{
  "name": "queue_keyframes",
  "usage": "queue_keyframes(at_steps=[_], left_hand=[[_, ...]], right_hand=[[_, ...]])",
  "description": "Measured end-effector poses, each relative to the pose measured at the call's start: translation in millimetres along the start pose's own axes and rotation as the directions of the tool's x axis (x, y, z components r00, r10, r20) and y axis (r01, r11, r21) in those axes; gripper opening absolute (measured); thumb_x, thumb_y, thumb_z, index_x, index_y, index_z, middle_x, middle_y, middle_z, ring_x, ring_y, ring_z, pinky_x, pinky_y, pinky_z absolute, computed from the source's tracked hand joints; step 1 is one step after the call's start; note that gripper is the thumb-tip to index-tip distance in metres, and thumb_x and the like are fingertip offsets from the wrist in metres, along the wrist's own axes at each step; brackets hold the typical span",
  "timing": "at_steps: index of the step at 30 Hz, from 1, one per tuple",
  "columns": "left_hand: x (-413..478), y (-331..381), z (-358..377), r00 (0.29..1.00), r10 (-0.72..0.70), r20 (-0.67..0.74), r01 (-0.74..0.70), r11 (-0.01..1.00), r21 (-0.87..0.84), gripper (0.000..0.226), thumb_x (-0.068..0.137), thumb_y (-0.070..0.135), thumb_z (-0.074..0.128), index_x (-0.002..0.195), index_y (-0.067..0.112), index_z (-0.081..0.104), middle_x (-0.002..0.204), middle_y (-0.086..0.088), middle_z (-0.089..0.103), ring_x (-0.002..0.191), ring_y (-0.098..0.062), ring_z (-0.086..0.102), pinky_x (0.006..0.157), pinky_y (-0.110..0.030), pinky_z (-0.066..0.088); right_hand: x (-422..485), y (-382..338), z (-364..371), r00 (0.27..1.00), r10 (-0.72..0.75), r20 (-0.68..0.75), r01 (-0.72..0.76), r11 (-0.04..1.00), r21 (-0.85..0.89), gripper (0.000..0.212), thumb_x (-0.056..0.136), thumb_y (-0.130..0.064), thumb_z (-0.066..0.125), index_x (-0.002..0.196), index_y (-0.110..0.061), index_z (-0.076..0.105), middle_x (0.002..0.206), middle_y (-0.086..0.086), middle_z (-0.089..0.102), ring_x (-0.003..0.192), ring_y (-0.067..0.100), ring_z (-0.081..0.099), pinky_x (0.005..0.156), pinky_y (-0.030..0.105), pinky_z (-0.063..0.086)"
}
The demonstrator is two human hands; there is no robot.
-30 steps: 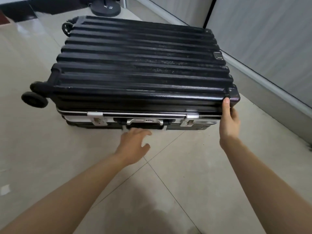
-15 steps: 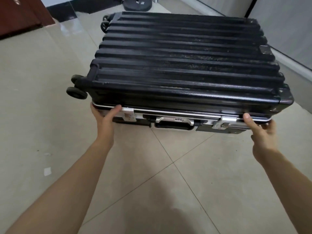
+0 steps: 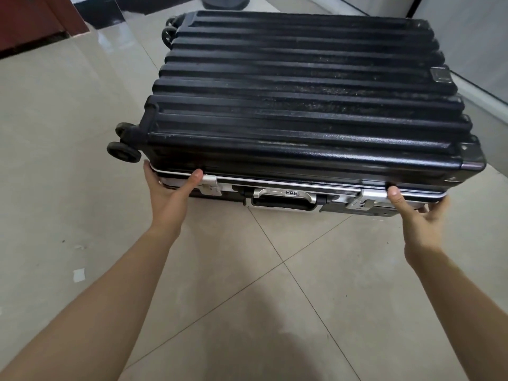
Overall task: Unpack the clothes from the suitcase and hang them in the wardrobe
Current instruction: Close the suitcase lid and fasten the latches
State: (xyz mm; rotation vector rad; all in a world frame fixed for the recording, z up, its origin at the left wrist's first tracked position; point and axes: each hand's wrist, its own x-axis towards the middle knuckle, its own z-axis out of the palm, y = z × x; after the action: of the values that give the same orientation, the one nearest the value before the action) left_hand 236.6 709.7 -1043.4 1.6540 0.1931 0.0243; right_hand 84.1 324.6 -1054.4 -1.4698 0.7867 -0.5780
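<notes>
Head camera looks down at a big black suitcase (image 3: 302, 92) that lies flat on the shiny tile floor (image 3: 68, 133), close to the floor's right edge where a grey wall begins. Its top is full of long bumpy ridges, and the lid is down on the bottom half. Two small black wheels (image 3: 123, 151) stick out at its near left corner. Along the near side runs a silver strip, and in the middle of that side sits a silver handle (image 3: 284, 199) with a little number lock (image 3: 292, 193) on it. A silver left latch (image 3: 210, 185) is just beside the left hand (image 3: 170, 193), and a silver right latch (image 3: 362, 199) is just beside the right hand (image 3: 415, 213). The left hand grips the suitcase near its left corner: the thumb lies on top of the silver strip and the fingers go under the edge (they are hidden there). The right hand grips the suitcase near its right corner the same way, with the thumb pressed on the strip and the fingers curled below. Both bare arms reach out from the bottom of the view. A small white scrap (image 3: 79, 274) lies on the floor well apart from the suitcase, toward the left edge. A dark red door (image 3: 30, 20) shows at the far left corner, and a round black stand (image 3: 225, 1) sits just past the suitcase's far side.
</notes>
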Motion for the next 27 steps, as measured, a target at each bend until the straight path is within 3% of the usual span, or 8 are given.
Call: queue_keyframes(at_steps=[3, 7, 11, 14, 16, 20, 23, 27], left_hand=[[0.7, -0.1, -2.3, 1.0, 0.022, 0.0, -0.022, 1.0, 0.016, 0.101, 0.07, 0.039, 0.085, 0.148, 0.04, 0.021, 0.144, 0.018, 0.043, 0.134, -0.006, 0.041, 0.113, -0.04, 0.036], [3.0, 1.1, -4.3, 0.999, 0.045, -0.007, -0.045, 0.998, 0.039, 0.094, 0.069, 0.038, 0.085, 0.144, 0.04, 0.03, 0.137, 0.019, 0.049, 0.128, -0.005, 0.047, 0.11, -0.037, 0.04], [4.1, 1.2, -7.4, 0.997, 0.083, -0.009, -0.082, 0.993, 0.09, 0.095, 0.069, 0.042, 0.084, 0.145, 0.042, 0.028, 0.137, 0.02, 0.049, 0.13, -0.006, 0.046, 0.111, -0.039, 0.039], [2.7, 3.9, -5.9, 0.994, 0.11, 0.011, -0.11, 0.99, 0.092, 0.098, 0.07, 0.042, 0.083, 0.147, 0.044, 0.022, 0.141, 0.02, 0.046, 0.134, -0.006, 0.042, 0.113, -0.041, 0.036], [0.7, 5.7, -5.0, 0.994, 0.105, -0.001, -0.105, 0.99, 0.096, 0.099, 0.07, 0.043, 0.083, 0.147, 0.045, 0.021, 0.142, 0.02, 0.045, 0.134, -0.006, 0.041, 0.113, -0.041, 0.036], [-2.5, 7.1, -9.1, 0.995, 0.088, 0.044, -0.093, 0.987, 0.129, 0.105, 0.067, 0.049, 0.083, 0.146, 0.05, 0.014, 0.145, 0.02, 0.041, 0.135, -0.007, 0.04, 0.112, -0.044, 0.037], [-2.1, 7.0, -13.9, 0.992, 0.092, 0.088, -0.105, 0.982, 0.155, 0.11, 0.065, 0.046, 0.085, 0.146, 0.049, 0.011, 0.145, 0.02, 0.04, 0.134, -0.007, 0.041, 0.111, -0.044, 0.037], [0.8, 5.5, -17.2, 0.993, 0.081, 0.086, -0.092, 0.987, 0.134, 0.108, 0.065, 0.042, 0.086, 0.146, 0.047, 0.015, 0.142, 0.02, 0.042, 0.133, -0.009, 0.042, 0.111, -0.042, 0.038]], right_hand=[[4.9, -1.0, 0.4, 0.999, 0.049, 0.014, -0.049, 0.998, 0.048, 0.073, 0.076, -0.025, 0.082, 0.135, -0.029, 0.038, 0.132, -0.017, 0.057, 0.123, 0.006, 0.055, 0.111, 0.044, 0.036], [6.1, -3.9, -1.1, 0.999, -0.016, 0.048, 0.012, 0.997, 0.07, 0.076, 0.079, -0.013, 0.079, 0.138, -0.032, 0.036, 0.136, -0.01, 0.057, 0.123, 0.011, 0.057, 0.098, 0.04, 0.047], [5.9, -0.2, -4.6, 0.996, -0.086, 0.002, 0.086, 0.995, 0.048, 0.094, 0.065, -0.033, 0.09, 0.14, -0.022, 0.033, 0.137, 0.0, 0.056, 0.125, 0.016, 0.056, 0.105, 0.046, 0.045], [1.3, -3.9, -3.0, 0.991, -0.133, 0.024, 0.134, 0.99, -0.041, 0.106, 0.062, -0.051, 0.087, 0.141, -0.011, 0.03, 0.14, 0.007, 0.05, 0.126, 0.014, 0.052, 0.11, 0.035, 0.041], [0.2, -5.5, -2.7, 0.988, -0.154, 0.031, 0.155, 0.986, -0.058, 0.103, 0.062, -0.054, 0.085, 0.141, -0.012, 0.032, 0.139, 0.005, 0.05, 0.125, 0.011, 0.052, 0.111, 0.034, 0.04], [2.2, -7.4, -3.1, 0.985, -0.17, 0.027, 0.172, 0.981, -0.094, 0.09, 0.068, -0.042, 0.087, 0.138, -0.015, 0.038, 0.136, 0.001, 0.054, 0.124, 0.012, 0.054, 0.11, 0.038, 0.041], [-0.5, -10.1, -0.5, 0.984, -0.18, 0.002, 0.179, 0.977, -0.119, 0.078, 0.075, -0.023, 0.084, 0.138, -0.013, 0.04, 0.134, 0.0, 0.055, 0.119, 0.006, 0.056, 0.109, 0.029, 0.041], [-5.2, -10.4, 0.9, 0.984, -0.179, -0.009, 0.177, 0.977, -0.121, 0.073, 0.075, -0.019, 0.084, 0.135, -0.015, 0.041, 0.132, -0.001, 0.056, 0.114, 0.001, 0.056, 0.103, 0.018, 0.042]])
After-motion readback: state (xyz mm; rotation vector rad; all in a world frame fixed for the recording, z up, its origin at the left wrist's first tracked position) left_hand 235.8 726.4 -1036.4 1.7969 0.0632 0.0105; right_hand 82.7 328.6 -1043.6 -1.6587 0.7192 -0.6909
